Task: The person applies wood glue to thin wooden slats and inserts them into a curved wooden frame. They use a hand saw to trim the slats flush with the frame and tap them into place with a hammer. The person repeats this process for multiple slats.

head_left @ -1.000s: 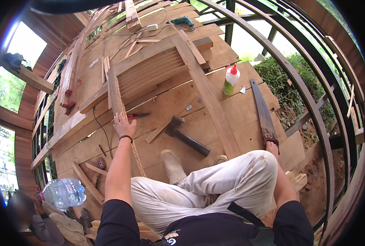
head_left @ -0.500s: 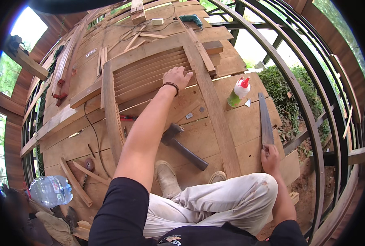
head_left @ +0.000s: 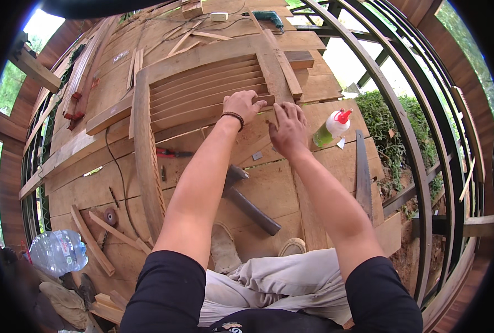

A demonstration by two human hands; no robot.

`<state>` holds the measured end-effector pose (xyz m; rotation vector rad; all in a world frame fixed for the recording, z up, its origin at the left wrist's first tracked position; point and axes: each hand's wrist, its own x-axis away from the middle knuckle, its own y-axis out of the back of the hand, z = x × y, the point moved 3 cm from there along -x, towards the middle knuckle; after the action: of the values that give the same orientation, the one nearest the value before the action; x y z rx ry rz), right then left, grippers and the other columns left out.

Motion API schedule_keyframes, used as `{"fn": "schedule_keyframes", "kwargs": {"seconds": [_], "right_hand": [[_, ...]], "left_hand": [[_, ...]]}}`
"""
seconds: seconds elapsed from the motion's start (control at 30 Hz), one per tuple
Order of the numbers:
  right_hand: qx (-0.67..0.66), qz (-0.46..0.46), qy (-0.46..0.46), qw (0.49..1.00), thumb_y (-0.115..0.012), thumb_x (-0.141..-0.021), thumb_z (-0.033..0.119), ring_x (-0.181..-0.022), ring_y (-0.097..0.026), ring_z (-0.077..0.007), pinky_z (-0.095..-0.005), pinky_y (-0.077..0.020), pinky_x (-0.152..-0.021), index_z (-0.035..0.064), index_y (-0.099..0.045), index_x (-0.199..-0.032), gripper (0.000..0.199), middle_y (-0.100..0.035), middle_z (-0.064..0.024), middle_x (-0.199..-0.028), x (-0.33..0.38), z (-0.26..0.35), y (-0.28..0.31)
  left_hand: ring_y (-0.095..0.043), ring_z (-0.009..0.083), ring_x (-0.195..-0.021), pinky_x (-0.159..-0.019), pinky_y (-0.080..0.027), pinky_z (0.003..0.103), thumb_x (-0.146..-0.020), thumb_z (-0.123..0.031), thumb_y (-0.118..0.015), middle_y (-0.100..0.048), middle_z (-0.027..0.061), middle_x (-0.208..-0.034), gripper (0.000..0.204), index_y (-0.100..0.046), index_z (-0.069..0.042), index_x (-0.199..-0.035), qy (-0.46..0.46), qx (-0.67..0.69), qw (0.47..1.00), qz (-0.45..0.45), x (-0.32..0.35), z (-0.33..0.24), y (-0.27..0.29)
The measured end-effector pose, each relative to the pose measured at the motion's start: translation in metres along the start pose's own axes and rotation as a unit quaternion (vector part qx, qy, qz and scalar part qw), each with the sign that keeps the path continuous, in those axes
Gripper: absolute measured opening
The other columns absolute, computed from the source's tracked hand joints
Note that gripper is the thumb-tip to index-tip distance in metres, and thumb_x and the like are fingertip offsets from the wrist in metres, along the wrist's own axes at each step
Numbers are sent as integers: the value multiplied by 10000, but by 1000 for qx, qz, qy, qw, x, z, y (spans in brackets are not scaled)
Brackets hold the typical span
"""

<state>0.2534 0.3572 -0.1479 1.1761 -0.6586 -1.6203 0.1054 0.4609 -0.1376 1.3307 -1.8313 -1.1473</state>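
A wooden louvered frame [head_left: 142,139] lies on the plank floor before me, with several thin slats across its far part. My left hand [head_left: 240,107], wearing a bead bracelet, is closed on the right end of the nearest slat [head_left: 186,117]. My right hand [head_left: 289,127] rests over the frame's right side piece by that slat end, fingers stretched and slightly apart, holding nothing visible. Between my forearms lies a hammer [head_left: 252,211] with a dark handle. Right of my right hand stands a squeeze bottle [head_left: 332,127] with green contents and a red cap. Beyond it lies a handsaw [head_left: 363,172].
A green power drill [head_left: 269,19] and loose wood strips lie at the far side. Red-handled pliers [head_left: 172,153] lie inside the frame. At left are a large water bottle [head_left: 58,252] and offcuts [head_left: 93,238]. Metal rails [head_left: 408,127] run along the right, with plants below.
My right hand has let go of the handsaw and come up to the frame's right side piece. The saw stays on the floor. My left hand remains at the slats.
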Motion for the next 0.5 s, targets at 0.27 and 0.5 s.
{"fn": "schedule_keyframes", "kwargs": {"seconds": [0.27, 0.5], "right_hand": [[46, 26, -1, 999, -582, -888, 171, -1474, -360, -318, -453, -252, -1233, 31, -461, -1505, 645, -449, -120, -1557, -2, 4, -7], [39, 38, -8, 998, -585, -875, 175, -1483, -348, -312, -447, -246, -1238, 16, -469, -1493, 649, -450, -120, -1561, -3, 5, -5]], "left_hand": [[-645, 334, -1184, -1013, -430, 506, -920, -546, -684, -722, 160, -1194, 530, -721, -68, -1145, -18, 11, 999, -43, -2, 7, -1], [-652, 296, -1161, -1005, -430, 486, -907, -545, -695, -732, 110, -1156, 491, -728, -109, -1130, 8, -5, 996, -86, -20, 13, -1]]}}
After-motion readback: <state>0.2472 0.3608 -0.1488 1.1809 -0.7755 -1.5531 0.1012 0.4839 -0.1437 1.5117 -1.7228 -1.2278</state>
